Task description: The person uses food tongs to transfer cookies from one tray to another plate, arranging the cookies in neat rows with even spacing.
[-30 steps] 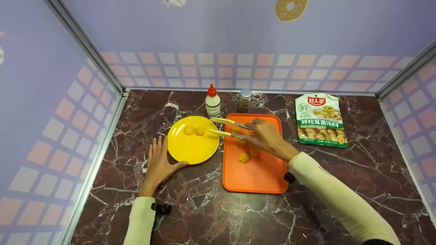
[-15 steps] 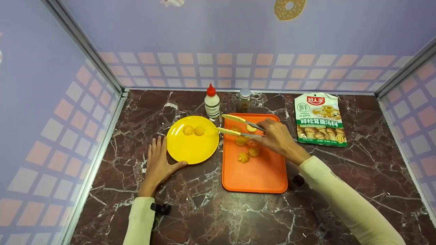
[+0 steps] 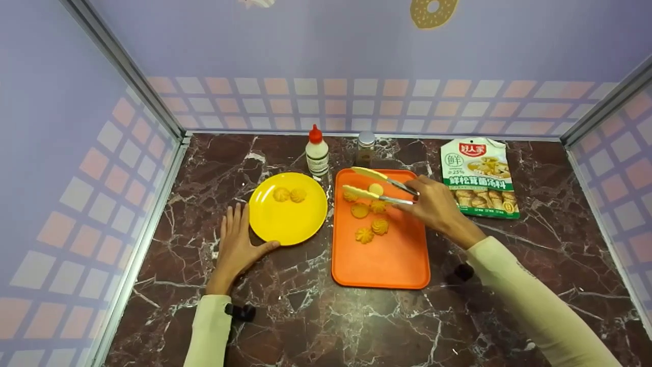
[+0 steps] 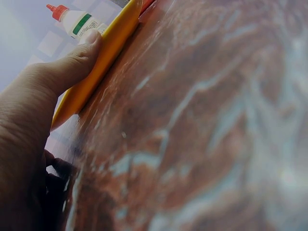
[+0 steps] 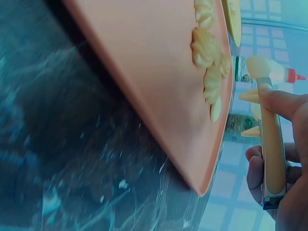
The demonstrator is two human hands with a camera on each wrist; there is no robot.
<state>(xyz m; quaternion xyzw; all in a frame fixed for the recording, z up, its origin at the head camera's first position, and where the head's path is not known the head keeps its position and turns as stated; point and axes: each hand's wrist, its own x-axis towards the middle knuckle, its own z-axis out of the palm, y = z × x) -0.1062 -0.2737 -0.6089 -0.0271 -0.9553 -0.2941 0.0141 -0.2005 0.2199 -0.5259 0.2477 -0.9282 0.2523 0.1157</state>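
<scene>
through the head camera i have the left hand (image 3: pixel 237 250) with fingers straight, its thumb and forefinger touching the rim of a yellow plate (image 3: pixel 288 224); two cookies (image 3: pixel 298 195) sit on that plate, beyond the thumb tip. my right hand (image 3: pixel 440 211) curls its fingers round tongs (image 3: pixel 395 199), whose tips stand parted left of those fingers, above an orange tray (image 3: pixel 379 265) bearing six loose cookies (image 3: pixel 379 226). a bottle (image 3: pixel 318 155) and jar (image 3: pixel 365 149) stand beyond the right fingers to the left, a packet (image 3: pixel 481 176) beyond to the right. from the left wrist i see the thumb against the plate's edge, other fingers mostly hidden. from the right wrist, thumb and fingers grip the tongs, well apart from the tray's cookies.
</scene>
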